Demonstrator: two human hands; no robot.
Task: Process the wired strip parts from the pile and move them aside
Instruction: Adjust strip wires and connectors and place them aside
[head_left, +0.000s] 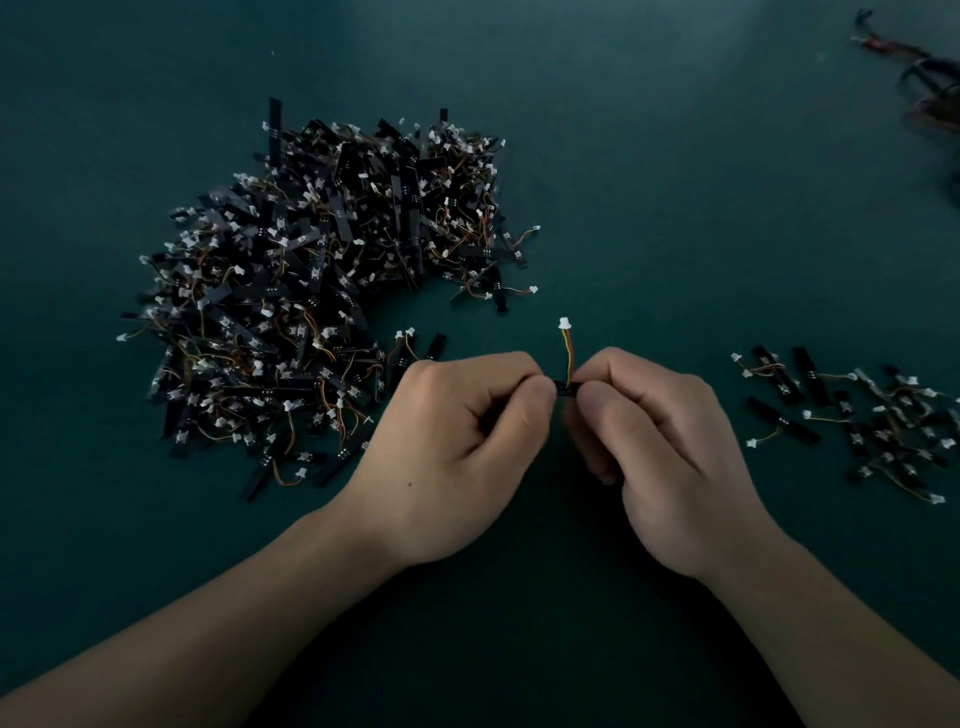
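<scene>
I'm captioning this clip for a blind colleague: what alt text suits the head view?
A person's left hand and right hand pinch one black wired strip part between them over a dark green table, its white connector sticking up on a thin wire. A large pile of such parts lies to the left, a smaller group to the right.

Bare left hand, bare right hand

Probably an electronics assembly workbench: a green mat heaped with a pile of wired strip parts.
</scene>
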